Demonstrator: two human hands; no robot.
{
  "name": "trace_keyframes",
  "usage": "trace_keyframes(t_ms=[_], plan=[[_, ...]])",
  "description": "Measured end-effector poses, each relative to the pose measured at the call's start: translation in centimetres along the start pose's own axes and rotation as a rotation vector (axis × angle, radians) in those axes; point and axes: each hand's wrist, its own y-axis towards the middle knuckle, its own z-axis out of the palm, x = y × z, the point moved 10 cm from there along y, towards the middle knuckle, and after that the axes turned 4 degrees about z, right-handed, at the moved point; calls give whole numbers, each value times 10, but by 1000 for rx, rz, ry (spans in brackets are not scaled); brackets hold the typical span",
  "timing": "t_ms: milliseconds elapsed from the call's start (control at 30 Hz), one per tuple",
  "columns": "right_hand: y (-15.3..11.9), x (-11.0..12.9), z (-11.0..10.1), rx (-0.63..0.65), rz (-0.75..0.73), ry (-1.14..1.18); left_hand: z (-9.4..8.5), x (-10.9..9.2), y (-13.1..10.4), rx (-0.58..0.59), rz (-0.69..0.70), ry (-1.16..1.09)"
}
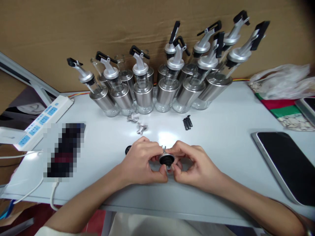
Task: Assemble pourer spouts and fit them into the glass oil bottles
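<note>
Between both hands, just above the table near its front edge, is a silver pourer spout (167,159) with its black ribbed stopper facing me. My left hand (145,160) grips it from the left with thumb and fingers. From the right, my right hand (194,162) pinches it the same way, thumbs nearly meeting at the stopper. A round black part (128,149) lies partly hidden behind my left hand. Beyond the hands are loose silver spout pieces (141,127) and several small black levers (187,122).
Several glass bottles with steel sleeves (143,93), many topped with pourers, stand along the cardboard at the back. On the left are a power strip (44,121), a pixelated phone-like device (65,150) and white cables. To the right lie a phone (285,164) and a plastic bag (283,80).
</note>
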Motion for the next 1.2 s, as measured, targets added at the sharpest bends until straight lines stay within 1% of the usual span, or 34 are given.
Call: trace_keyframes(t_ms=[133,267,333,433,533,633,733,800,833,933,1000,1100,1200], plan=[[-1,3,-4,-33,-36,-24,-6,-3,0,-39,51,54],[-1,3,-15,-129,-74,12,-20,-6,-2,-136,104,150],[-1,1,-20,-164,-70,34,-24,-9,-3,-161,142,182],[0,-1,-22,-177,-77,38,-24,-9,-3,-150,166,179],[1,2,-21,-171,-80,-17,-24,-6,-3,-139,133,106],[2,8,-19,-143,-96,-137,-20,-6,-3,-95,111,18],[3,21,-21,-140,-208,-289,-16,-5,-3,-58,95,2],[4,26,-24,-175,-274,-485,-17,-4,-4,-70,92,47],[5,26,-28,-211,-277,-611,-18,-3,-5,-85,94,76],[7,20,-44,-375,-188,-960,-23,-3,-6,-149,99,141],[7,16,-53,-454,-114,-1107,-25,-3,-6,-173,101,148],[8,12,-59,-484,-30,-1212,-24,-2,-6,-164,98,123],[10,8,-55,-442,-16,-1178,-18,3,-6,-125,56,101]])
